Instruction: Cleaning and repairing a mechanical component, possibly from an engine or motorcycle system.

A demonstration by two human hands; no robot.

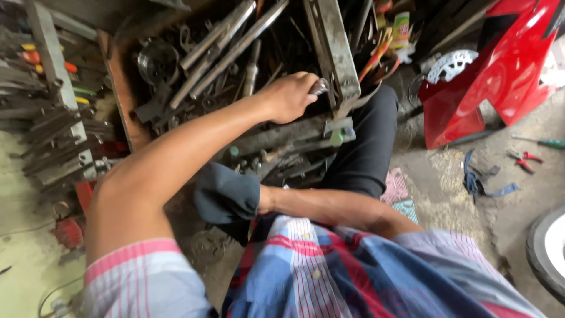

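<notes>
The left hand point(289, 96) reaches into a messy tool box point(120, 100) full of metal rods and parts. Its fingers are closed on a small shiny metal piece point(319, 86), just lifted near a grey metal bar point(335, 53). The right hand point(226, 194) is hidden under a dark cloth, so I cannot tell its grip. The piece has not left the box yet.

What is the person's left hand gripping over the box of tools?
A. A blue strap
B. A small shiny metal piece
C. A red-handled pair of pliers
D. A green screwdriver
B: the left hand closes around a small shiny metal piece above the tool box.
</notes>
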